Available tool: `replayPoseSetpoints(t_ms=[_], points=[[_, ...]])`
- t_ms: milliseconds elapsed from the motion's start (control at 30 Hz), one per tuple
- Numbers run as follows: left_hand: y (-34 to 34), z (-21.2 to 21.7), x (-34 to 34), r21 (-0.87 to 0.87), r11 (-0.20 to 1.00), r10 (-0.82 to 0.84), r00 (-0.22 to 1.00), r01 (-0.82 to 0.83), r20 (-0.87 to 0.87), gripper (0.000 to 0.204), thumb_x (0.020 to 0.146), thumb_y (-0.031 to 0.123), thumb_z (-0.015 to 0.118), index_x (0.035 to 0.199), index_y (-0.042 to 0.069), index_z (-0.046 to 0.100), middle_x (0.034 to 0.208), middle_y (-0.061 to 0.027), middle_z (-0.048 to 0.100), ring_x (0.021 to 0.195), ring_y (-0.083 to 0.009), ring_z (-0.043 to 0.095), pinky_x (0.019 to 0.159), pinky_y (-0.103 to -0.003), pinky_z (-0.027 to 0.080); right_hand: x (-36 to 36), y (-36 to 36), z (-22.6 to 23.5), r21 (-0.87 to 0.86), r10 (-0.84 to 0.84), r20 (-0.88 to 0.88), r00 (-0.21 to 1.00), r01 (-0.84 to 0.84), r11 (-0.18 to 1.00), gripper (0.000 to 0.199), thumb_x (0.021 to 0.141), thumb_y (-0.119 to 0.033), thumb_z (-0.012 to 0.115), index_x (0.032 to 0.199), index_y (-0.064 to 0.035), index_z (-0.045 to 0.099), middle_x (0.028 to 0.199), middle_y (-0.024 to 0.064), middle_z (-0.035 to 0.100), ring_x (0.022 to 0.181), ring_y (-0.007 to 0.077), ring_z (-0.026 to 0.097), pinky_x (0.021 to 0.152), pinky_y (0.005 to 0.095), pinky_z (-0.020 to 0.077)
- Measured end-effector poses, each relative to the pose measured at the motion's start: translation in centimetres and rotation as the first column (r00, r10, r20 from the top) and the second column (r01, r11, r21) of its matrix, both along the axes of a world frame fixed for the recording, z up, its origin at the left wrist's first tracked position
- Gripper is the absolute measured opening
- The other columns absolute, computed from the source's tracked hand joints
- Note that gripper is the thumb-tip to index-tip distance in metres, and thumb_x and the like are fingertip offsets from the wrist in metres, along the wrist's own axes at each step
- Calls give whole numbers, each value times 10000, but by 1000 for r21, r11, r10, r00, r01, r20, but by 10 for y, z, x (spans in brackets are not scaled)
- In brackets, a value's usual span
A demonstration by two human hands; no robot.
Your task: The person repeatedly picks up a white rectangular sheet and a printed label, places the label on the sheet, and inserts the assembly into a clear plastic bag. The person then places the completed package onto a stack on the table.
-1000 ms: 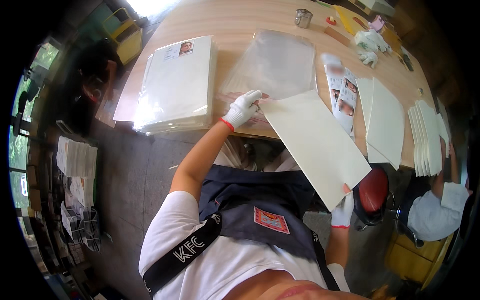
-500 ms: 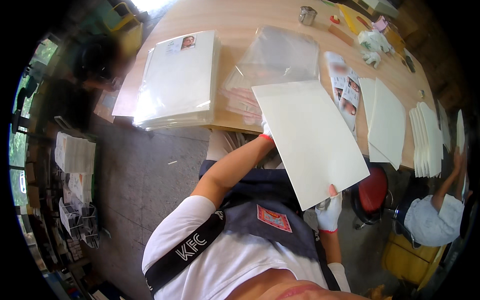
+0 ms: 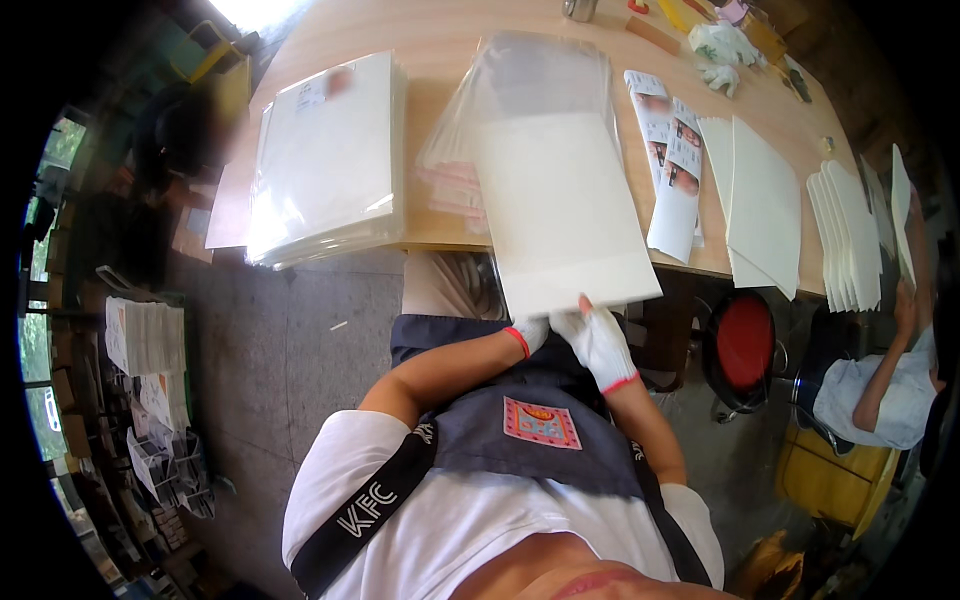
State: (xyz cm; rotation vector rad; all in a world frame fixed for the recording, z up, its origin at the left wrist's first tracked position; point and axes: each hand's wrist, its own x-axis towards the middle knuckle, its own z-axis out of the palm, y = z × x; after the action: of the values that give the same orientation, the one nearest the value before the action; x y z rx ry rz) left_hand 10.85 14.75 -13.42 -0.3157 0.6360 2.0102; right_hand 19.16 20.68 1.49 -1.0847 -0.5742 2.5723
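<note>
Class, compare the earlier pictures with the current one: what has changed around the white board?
The white board swung from slanting to nearly straight, its far end now overlapping the clear sleeves more. The left hand moved from its far-left corner to the near edge, beside the right hand, which still holds there. The wrapped stack stayed put.

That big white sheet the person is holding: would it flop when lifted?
Probably not much: the white sheet looks flat, with the right hand gripping only its near edge. It's likely light for its size, since that edge looks thin. Its bare corners might dent.
</note>
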Motion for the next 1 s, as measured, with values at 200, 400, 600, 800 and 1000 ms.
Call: replayPoseSetpoints(t_ms=[200,400,600,800,1000], points=[[-9,65,-21,-320,910,-320,937,264,-139,182,923,216,492,1054,100,541,1015,-45,611,883,-176,606,737,-332,536,-66,36,-47,-132,-155,-169,973,134,982,253,944,-146,466,1124,32,472,1085,254,566,1016,399,581,876,484,521],[-80,84,-62,-346,910,-290,947,228,-138,201,919,223,558,1047,70,530,1020,-72,615,842,-201,630,707,-359,547,-49,7,15,658,356,380,854,-520,545,186,930,-205,525,1019,-74,622,647,19,604,529,75,570,464,236,441],[-103,93,-95,-528,843,-400,774,101,-491,186,917,168,554,961,-9,590,910,-92,656,779,-158,654,680,-280,561,-76,-17,1,687,101,556,825,-387,-615,130,854,-264,559,873,-136,546,641,78,626,590,263,634,478,380,477],[-108,100,-108,-524,811,-520,734,262,-438,246,880,134,510,1033,-42,588,925,-95,654,733,-134,634,644,-256,541,-95,-26,-6,457,-49,597,801,-390,-799,169,847,-280,557,825,-124,494,581,50,616,514,233,632,418,357,476],[-110,117,-100,-560,804,-482,771,200,-416,227,917,173,533,963,-38,605,922,-110,667,780,-149,646,695,-262,542,-32,23,14,674,209,124,970,-237,700,74,839,17,536,888,-36,553,759,59,604,566,130,606,469,222,482]])
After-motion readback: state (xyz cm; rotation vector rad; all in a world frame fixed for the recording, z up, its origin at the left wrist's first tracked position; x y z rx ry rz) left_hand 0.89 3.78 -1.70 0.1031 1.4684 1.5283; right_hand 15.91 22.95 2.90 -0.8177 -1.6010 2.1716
